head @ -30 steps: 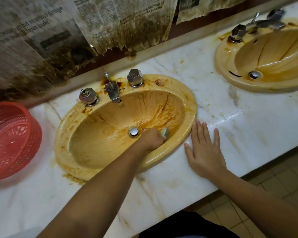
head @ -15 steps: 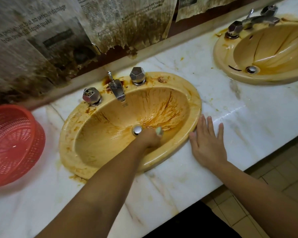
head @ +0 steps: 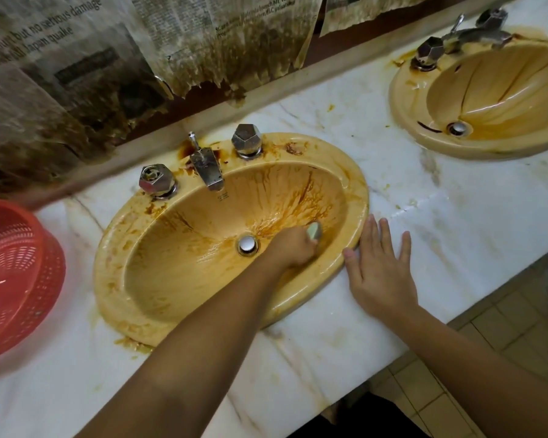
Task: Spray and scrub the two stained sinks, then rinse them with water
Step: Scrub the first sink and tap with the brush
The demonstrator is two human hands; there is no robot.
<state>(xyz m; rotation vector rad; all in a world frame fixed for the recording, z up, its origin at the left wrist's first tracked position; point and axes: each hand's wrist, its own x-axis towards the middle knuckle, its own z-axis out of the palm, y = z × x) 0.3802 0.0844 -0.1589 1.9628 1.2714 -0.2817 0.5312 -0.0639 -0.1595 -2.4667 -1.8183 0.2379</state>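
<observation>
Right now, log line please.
left hand: grips scrubber in near sink | right hand: flat on countertop | far sink: stained

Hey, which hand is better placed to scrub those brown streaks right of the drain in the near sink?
Left. The left hand is inside the near sink, gripping the pale green scrubber just below the brown streaks. The right hand lies flat on the marble counter beside the rim, holding nothing.

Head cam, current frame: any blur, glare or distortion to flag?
Head view: wide-angle bowing along the countertop; newspaper at far left smeared, likely motion blur; glare on the drain stopper and wet near sink; left hand gripping the scrubber slightly soft, right hand sharp.
</observation>
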